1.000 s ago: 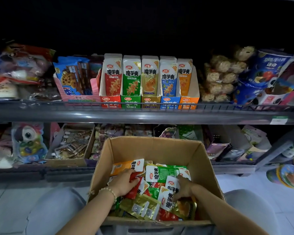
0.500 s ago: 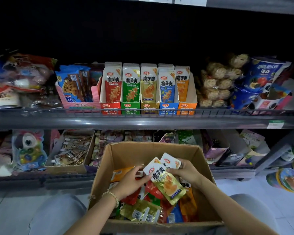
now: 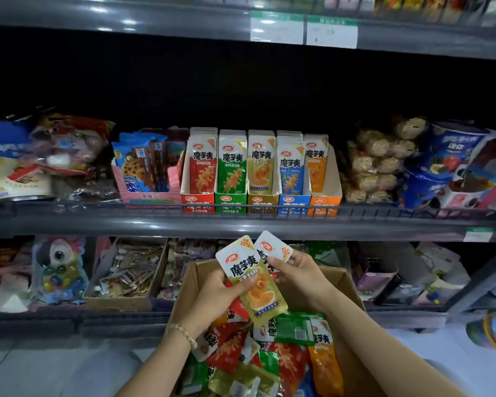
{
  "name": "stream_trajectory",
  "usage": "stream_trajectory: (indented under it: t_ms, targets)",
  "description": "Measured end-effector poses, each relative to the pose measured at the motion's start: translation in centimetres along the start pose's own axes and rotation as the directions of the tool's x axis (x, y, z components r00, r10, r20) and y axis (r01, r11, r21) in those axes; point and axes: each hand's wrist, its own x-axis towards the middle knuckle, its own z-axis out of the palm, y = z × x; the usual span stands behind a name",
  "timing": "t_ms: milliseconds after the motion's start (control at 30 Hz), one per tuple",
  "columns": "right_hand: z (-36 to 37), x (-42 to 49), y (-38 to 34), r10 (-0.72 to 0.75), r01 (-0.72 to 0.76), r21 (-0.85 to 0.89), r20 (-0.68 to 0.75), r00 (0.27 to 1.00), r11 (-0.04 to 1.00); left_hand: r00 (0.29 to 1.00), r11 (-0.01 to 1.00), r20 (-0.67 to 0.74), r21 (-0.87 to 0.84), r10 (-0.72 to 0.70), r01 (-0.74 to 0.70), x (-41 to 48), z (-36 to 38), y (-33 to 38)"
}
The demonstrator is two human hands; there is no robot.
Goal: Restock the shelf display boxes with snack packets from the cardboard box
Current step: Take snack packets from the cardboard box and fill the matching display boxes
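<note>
Fingers of my right hand are pinching a white-topped packet by its upper end, while my left hand is gripping the gold packet across its middle. A second ago both hands were digging low in the cardboard box; now they are holding the two packets above the heap, just under the shelf. I am judging the picking done, with the gold display box next. The gold packet is looking flat and glossy, its white top leaning left.
</note>
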Motion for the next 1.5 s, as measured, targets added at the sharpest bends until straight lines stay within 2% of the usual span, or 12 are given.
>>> stream_trajectory:
  t_ms: [133, 300, 500, 667, 867, 967, 1033, 1200, 1267, 1333, 1500]
  targets:
    - [0.6, 1.1, -2.0, -0.048, 0.048, -0.023, 0.026, 0.999, 0.999, 0.998, 0.997, -0.033, 0.069, 0.048, -0.046, 0.7, -2.4, 1.2]
    - [1.7, 2.8, -5.6, -0.178, 0.178, -0.125, 0.009, 0.984, 0.976, 0.988, 0.990, -0.084, -0.044, 0.129, -0.133, 1.7, -4.3, 3.8]
    - [2.8, 5.2, -9.6, -0.302, 0.298, -0.091, -0.028, 0.953, 0.950, 0.952, 0.968, -0.221, -0.091, 0.210, -0.234, 3.1, -7.7, 6.6]
    - [3.5, 7.5, -12.4, -0.374, 0.363, -0.140, -0.057, 0.926, 0.921, 0.929, 0.956, -0.295, -0.115, 0.225, -0.269, 4.2, -11.0, 7.9]
    - [5.4, 11.9, -17.0, -0.493, 0.463, -0.202, -0.141, 0.858, 0.863, 0.896, 0.953, -0.392, -0.123, 0.209, -0.276, 5.1, -14.1, 9.4]
    - [6.4, 15.3, -18.2, -0.585, 0.507, -0.353, -0.159, 0.796, 0.786, 0.889, 0.952, -0.412, -0.135, 0.199, -0.275, 5.7, -15.0, 9.8]
    - [7.2, 17.5, -18.3, -0.630, 0.514, -0.491, -0.096, 0.771, 0.704, 0.884, 0.953, -0.424, -0.128, 0.198, -0.275, 6.0, -15.4, 9.8]
    - [9.6, 21.4, -17.4, -0.568, 0.357, -0.837, 0.067, 0.820, 0.416, 0.883, 0.961, -0.434, -0.114, 0.180, -0.251, 6.8, -16.0, 9.4]
    - [10.0, 22.3, -16.6, -0.559, 0.377, -0.873, 0.155, 0.815, 0.308, 0.887, 0.962, -0.423, -0.107, 0.186, -0.253, 6.8, -16.1, 9.0]
    - [10.0, 23.0, -16.0, -0.564, 0.400, -0.883, 0.205, 0.800, 0.246, 0.889, 0.966, -0.417, -0.082, 0.191, -0.246, 6.9, -16.1, 8.8]
    - [9.7, 23.7, -15.4, -0.607, 0.412, -0.880, 0.197, 0.770, 0.237, 0.908, 0.968, -0.375, -0.084, 0.189, -0.237, 7.0, -15.5, 9.0]
